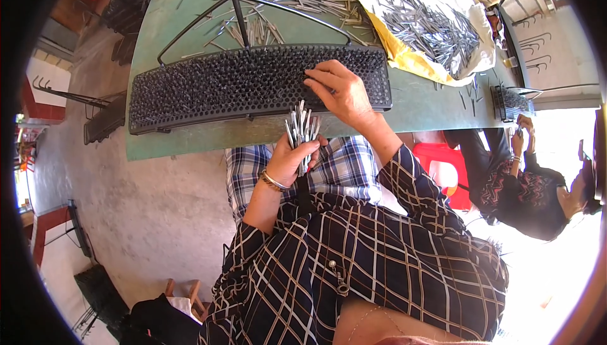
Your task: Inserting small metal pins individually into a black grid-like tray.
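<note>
My left hand (289, 160) is closed round an upright bunch of thin silvery rods (301, 124), their tips fanning out above the fingers, just in front of the table's near edge. My right hand (344, 95) is over the right half of a long black rack (208, 86) full of small holes. Its thumb and fingertips are drawn together close to the rack's surface; whatever is between them is too small to make out. Dark, thin pieces stand in many of the rack's holes, while bare holes show along its near edge and right end.
More rods lie loose over the green table (155, 146) behind the rack. A white and yellow sack (404, 64) holding a heap of rods lies at the right. Black rods form a handle above the rack. Another person (525, 187) sits right, near a red stool (442, 162) and smaller rack (511, 102).
</note>
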{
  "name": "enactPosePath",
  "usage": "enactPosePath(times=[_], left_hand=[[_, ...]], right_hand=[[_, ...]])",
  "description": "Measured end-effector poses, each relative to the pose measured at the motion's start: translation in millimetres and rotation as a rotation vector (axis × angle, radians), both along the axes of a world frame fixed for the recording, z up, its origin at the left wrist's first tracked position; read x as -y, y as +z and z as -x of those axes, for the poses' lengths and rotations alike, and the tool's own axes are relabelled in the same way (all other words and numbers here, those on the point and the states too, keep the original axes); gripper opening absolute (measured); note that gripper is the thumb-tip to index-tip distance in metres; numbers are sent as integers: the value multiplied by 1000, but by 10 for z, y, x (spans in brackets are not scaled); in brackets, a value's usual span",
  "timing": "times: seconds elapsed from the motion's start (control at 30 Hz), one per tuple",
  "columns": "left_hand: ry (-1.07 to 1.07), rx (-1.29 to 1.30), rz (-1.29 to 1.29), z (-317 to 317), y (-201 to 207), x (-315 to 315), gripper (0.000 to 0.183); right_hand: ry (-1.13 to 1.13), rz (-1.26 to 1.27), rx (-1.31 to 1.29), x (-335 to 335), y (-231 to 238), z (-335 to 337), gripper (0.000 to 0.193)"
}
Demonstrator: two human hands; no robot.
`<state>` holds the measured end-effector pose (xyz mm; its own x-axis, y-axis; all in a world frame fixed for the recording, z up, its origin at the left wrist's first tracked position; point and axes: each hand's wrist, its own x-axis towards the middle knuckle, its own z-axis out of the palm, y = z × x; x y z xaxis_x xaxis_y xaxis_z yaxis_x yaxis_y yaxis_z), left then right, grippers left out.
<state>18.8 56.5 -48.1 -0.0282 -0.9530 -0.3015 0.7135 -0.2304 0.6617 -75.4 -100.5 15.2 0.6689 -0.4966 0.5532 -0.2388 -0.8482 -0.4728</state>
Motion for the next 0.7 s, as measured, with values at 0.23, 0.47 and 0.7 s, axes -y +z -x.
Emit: enactPosePath(times=[0.23, 0.47, 0.7], left_hand=[[-55, 79, 154, -55, 73, -22, 19], [-63, 51, 111, -29, 1, -13, 25], [-9, 31, 24, -42, 5, 4, 40]], right_hand=[[205, -660, -130, -50, 152, 74, 17], [79, -922, -133, -9, 251, 86, 22], [-23, -967, -88, 106, 257, 39, 25]])
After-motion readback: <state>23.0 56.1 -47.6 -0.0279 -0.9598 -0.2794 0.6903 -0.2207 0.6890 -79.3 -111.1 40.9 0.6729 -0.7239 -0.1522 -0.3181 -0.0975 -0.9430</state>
